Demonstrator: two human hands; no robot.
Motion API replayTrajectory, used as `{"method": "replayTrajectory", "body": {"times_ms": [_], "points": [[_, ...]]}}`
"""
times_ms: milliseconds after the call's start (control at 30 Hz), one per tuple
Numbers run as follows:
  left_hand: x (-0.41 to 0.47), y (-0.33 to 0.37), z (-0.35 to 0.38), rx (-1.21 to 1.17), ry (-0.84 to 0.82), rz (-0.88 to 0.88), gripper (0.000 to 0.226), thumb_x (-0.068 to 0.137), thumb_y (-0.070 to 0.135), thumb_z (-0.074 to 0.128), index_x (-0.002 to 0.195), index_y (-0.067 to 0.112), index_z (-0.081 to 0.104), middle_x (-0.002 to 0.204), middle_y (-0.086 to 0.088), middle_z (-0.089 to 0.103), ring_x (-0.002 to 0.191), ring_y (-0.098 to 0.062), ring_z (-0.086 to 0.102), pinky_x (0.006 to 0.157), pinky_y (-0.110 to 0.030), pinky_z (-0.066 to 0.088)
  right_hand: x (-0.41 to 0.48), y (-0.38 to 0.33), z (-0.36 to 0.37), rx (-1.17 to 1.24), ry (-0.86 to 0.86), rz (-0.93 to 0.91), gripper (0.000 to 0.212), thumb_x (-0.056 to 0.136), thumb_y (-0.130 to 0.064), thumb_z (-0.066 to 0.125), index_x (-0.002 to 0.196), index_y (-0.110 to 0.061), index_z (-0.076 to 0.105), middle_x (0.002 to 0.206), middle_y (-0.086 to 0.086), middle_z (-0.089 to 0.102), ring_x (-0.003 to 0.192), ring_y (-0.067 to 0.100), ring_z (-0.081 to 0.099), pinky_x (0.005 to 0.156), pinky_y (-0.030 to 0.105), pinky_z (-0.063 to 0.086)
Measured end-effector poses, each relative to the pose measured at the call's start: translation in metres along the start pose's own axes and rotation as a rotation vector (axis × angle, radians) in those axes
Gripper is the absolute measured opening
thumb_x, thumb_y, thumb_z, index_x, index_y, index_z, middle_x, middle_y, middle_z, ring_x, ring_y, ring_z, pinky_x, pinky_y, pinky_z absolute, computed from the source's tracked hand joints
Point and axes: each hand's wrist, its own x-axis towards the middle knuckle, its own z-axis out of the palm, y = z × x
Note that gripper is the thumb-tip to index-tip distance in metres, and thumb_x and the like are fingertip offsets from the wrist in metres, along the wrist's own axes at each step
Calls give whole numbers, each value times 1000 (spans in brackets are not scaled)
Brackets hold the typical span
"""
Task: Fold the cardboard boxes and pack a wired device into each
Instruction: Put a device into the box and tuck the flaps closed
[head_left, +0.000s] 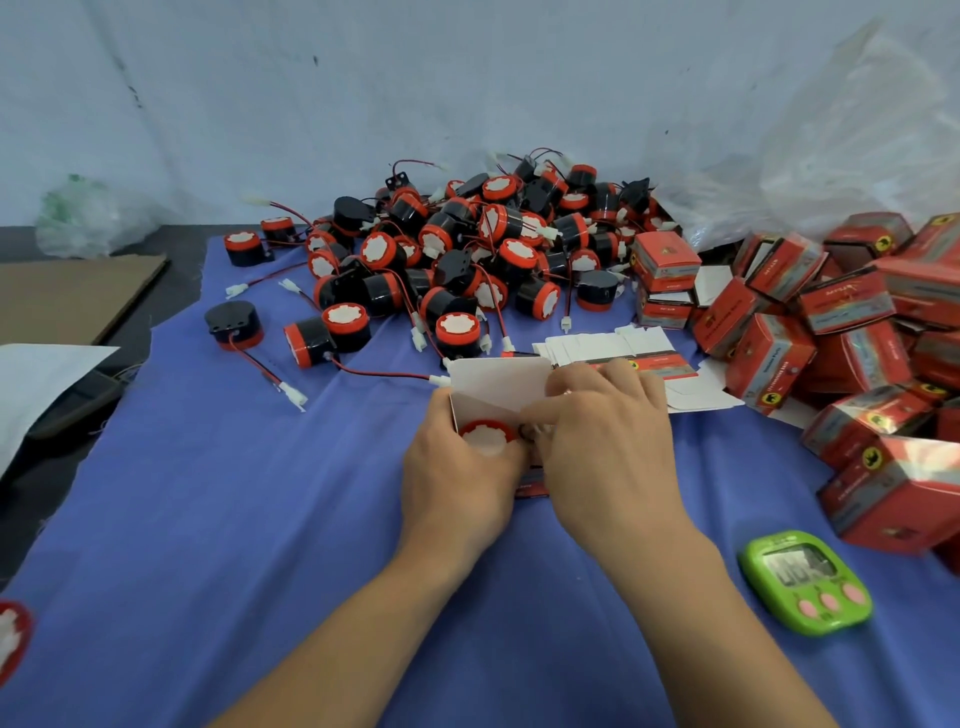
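step in hand, by judgement: packing. at centre frame the left hand (457, 467) is wrapped around an open box (496, 387), top flap up, with a red-faced wired device (488, 436) seated in its mouth. the right hand (605, 441) has fingers pinched together at the device's edge, apparently tucking the wire; what they grip is hidden. loose devices (457, 249) are heaped at upper centre, finished boxes (831, 332) at right. next, likely: stow the wire fully, then close the flap.
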Motion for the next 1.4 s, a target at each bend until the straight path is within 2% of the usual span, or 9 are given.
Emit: {"method": "replayTrajectory", "body": {"times_ms": [100, 267, 533, 667, 833, 967, 1033, 1200, 1400], "points": [[3, -5, 0, 16, -10, 13, 43, 71, 35, 83, 103, 41, 56, 94, 21, 68, 85, 4, 63, 60, -15, 49, 1, 4, 4, -84, -174, 6, 23, 91, -30, 62, 104, -41, 78, 163, -1, 40, 146, 30, 32, 108, 37, 13], [5, -7, 0, 24, -11, 25, 40, 71, 30, 81, 103, 38, 57, 93, 20, 69, 87, 9, 60, 59, -7, 44, 3, 17, 2, 149, -433, -14, 41, 103, -26, 41, 129, -44, 67, 174, 1, 7, 158, 23, 2, 121, 39, 13], [5, -4, 1, 36, -15, 28, 42, 68, 37, 78, 102, 41, 54, 93, 23, 66, 86, 9, 60, 57, -10, 43, 4, 21, -2, 509, -525, 210, 41, 92, -8, 48, 97, -33, 81, 95, -5, 76, 92, 22, 67, 79, 41, 58], [3, -1, 1, 23, -5, 43, 45, 58, 54, 69, 98, 42, 52, 92, 24, 65, 88, 12, 58, 57, -11, 42, 5, 22, -1, 603, -197, 373, 22, 87, -17, 75, 84, -38, 80, 86, -18, 73, 89, 10, 68, 73, 27, 57], [4, -3, 1, 42, -4, 66, 47, 71, 46, 80, 108, 41, 52, 95, 24, 63, 89, 7, 58, 60, -11, 38, -3, 4, 8, 318, -7, 359, 18, 88, -23, 74, 101, -34, 80, 121, -10, 69, 113, 8, 54, 71, 30, 47], [6, -8, 2, 53, 3, 78, 45, 75, 40, 82, 109, 41, 52, 95, 25, 63, 91, 9, 58, 59, -10, 40, 2, 8, 5, 202, -172, 338, 34, 91, -32, 67, 124, -32, 72, 139, -16, 59, 126, 2, 38, 68, 28, 36], [6, -9, 3, 50, 9, 84, 44, 74, 38, 82, 107, 41, 52, 94, 24, 64, 93, 12, 57, 59, -7, 43, 3, 10, 0, 207, -268, 308, 18, 94, -34, 62, 107, -29, 73, 142, -15, 56, 123, 14, 50, 71, 31, 40], [8, -11, 4, 69, 24, 72, 47, 71, 38, 84, 105, 42, 52, 95, 25, 64, 89, 10, 58, 62, -10, 40, -1, 9, -4, 245, -497, 233, 26, 93, -26, 48, 68, -21, 56, 81, -4, 58, 71, 15, 53, 52, 32, 32], [6, -9, 4, 42, 13, 75, 46, 65, 50, 79, 102, 42, 53, 95, 25, 66, 92, 11, 59, 62, -8, 44, 5, 21, -6, 554, -449, 240, 37, 90, -12, 45, 87, -27, 78, 87, -1, 76, 86, 22, 69, 75, 43, 60]]}}
